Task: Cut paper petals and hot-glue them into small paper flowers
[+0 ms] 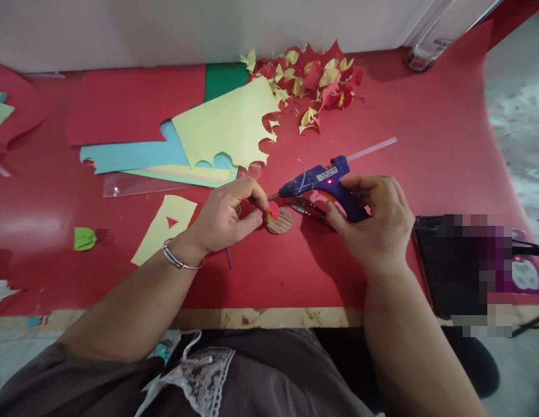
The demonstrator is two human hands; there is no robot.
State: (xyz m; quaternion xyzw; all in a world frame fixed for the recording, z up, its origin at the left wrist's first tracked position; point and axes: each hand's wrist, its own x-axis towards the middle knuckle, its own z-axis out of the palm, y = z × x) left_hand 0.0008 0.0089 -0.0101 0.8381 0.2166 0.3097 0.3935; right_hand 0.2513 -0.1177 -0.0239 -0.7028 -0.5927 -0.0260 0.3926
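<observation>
In the head view my left hand [226, 215] is closed, its thumb and forefinger pinching a small red paper piece [273, 209]. Right beside it lies a round brown cardboard disc [281, 223], partly covered by the fingers and the red paper. My right hand [380, 223] grips a blue hot glue gun [315, 179] by its handle. The gun's metal tip points left and comes close to the red paper; whether they touch I cannot tell. A clear glue stick [371, 149] sticks out of its back. Under the gun, a pair of scissors [306, 207] is partly hidden.
Curled red and yellow paper cuttings [313, 75] are heaped at the back. Red, blue and yellow paper sheets [226, 124] overlap at centre left. A yellow paper scrap [165, 226] and a green paper piece [84, 238] lie left. At right are a dark device [443, 272] and a power strip [525, 275].
</observation>
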